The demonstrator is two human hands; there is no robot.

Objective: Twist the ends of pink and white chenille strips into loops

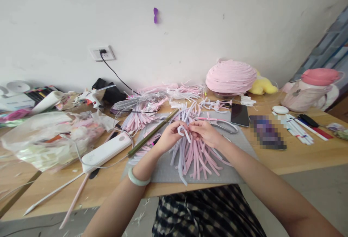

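Note:
My left hand (173, 133) is closed, its fingers pinching a white chenille stem (186, 135) that is bent into a loop with its free end hanging down. My right hand (205, 133) meets it from the other side, thumb and fingertips closed on the same stem. Below both hands, a spread of pink chenille stems (199, 159) and pale lilac chenille stems (181, 168) fans out over a grey cutting mat (165, 173). Just beyond my right hand lie scissors (230, 127) with grey handles. The exact grip of the fingertips is partly hidden.
A long olive rod (152, 133) lies left of the hands, beside a white corded device (107, 152). Further left are a plastic bag of scraps (49, 139) and a glue gun (94, 99). Right are a phone (239, 115), markers (299, 130) and a pink-lidded jug (307, 93).

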